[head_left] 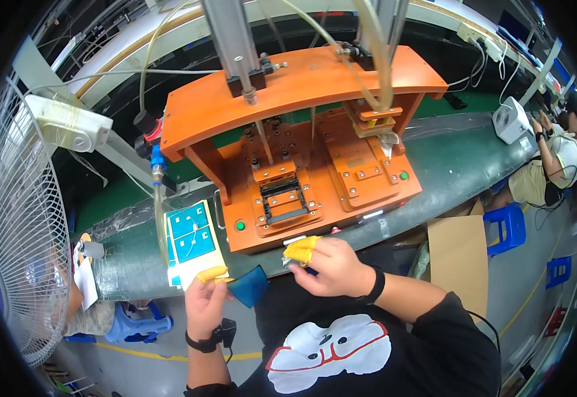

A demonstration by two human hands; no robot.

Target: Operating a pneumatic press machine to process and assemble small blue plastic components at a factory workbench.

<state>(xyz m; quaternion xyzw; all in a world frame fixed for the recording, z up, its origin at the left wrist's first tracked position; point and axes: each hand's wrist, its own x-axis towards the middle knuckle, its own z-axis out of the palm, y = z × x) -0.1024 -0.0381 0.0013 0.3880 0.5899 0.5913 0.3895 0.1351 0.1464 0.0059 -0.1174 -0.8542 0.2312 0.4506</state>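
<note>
My left hand (206,304), yellow covers on its fingertips, pinches the edge of a thin dark blue panel (250,286) in front of the bench edge. To its right, my right hand (335,270) also wears yellow finger covers. Its fingers are closed together, with a small pale, shiny scrap (286,262) at their tips; its kind is too small to tell. Beyond both hands stands an orange two-station press (302,73). A black rectangular frame (286,216) sits in its left fixture, while the right fixture (366,173) shows a bare orange block.
Blue rectangular pieces (194,245) lie on pale sheets at the press's left. A wire-caged fan (27,225) stands far left. Air hoses (144,59) run to the press. A cardboard sheet (457,261) and a blue stool (505,228) are at right; another person (553,155) sits beyond.
</note>
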